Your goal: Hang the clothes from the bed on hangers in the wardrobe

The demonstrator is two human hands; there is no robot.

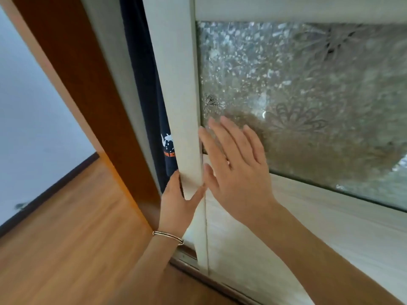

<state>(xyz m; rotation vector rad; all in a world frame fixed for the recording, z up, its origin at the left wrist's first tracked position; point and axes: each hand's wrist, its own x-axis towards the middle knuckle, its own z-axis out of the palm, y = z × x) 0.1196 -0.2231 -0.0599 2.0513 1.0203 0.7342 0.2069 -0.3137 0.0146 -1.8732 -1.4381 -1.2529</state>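
The wardrobe's white sliding door fills the middle and right, with a frosted patterned glass panel. My left hand grips the door's left edge, thumb on the front face and fingers hidden behind it; a thin bracelet circles that wrist. My right hand lies flat with fingers spread on the glass and the door frame. In the narrow gap left of the door hangs a dark navy garment with a white and orange print. No hanger or bed is in view.
A brown wooden wardrobe side panel stands left of the gap. Wooden floor lies below, meeting a white wall with a dark skirting. The door's bottom track runs along the floor.
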